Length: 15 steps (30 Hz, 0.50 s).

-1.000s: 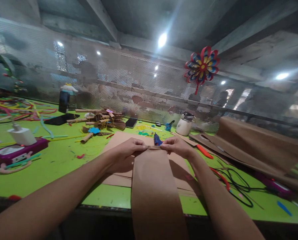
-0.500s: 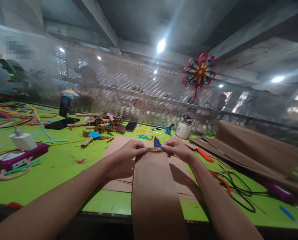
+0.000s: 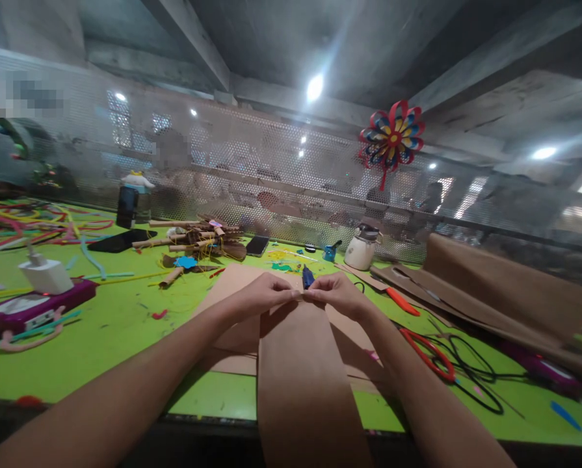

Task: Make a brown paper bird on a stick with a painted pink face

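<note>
A long strip of brown kraft paper runs from my hands toward me and hangs over the table's front edge. My left hand pinches its far, narrowly folded edge near the middle. Right beside it, my right hand pinches the same edge, and the fingertips of both hands almost meet. Under the strip lie flat sheets of brown paper on the green table. Just beyond my fingers sits a dark blue pointed object, partly hidden by my right hand.
Red-handled scissors and black cable lie at right, near an orange-handled tool and large brown paper. A white jug stands behind. At left are a purple power strip, a phone and rolled paper sticks.
Both hands have slid inward along the folded edge until their fingertips nearly touch at its middle. More of the red-handled scissors shows beside my right forearm.
</note>
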Available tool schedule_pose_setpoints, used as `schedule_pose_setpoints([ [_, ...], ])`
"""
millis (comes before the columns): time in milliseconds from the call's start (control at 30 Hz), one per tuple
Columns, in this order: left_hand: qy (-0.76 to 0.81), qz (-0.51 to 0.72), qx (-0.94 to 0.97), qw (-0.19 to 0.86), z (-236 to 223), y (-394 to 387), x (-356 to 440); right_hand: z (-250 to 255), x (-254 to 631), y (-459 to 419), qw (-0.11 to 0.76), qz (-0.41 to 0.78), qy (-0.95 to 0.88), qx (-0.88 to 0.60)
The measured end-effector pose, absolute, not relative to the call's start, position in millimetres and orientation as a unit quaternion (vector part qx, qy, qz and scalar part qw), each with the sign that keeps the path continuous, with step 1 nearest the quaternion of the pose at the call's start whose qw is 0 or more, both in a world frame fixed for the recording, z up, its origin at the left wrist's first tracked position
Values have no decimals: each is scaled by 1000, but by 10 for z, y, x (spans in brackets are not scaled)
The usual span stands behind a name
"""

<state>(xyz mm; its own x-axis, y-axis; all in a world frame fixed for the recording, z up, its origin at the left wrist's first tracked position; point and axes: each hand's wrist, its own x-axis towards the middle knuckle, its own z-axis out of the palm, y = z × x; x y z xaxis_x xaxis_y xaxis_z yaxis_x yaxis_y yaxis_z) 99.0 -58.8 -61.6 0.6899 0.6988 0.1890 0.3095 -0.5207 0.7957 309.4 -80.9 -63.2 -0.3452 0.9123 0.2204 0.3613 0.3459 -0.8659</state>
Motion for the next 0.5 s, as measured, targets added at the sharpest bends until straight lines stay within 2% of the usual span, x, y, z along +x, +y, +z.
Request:
schedule_pose_setpoints([
  [333, 313, 241, 850, 347, -666, -617, 1004, -620, 3061, -831, 329, 365, -756, -432],
  [500, 294, 266, 822, 408, -695, -585, 959, -691, 3126, -750, 383, 412, -732, -386],
])
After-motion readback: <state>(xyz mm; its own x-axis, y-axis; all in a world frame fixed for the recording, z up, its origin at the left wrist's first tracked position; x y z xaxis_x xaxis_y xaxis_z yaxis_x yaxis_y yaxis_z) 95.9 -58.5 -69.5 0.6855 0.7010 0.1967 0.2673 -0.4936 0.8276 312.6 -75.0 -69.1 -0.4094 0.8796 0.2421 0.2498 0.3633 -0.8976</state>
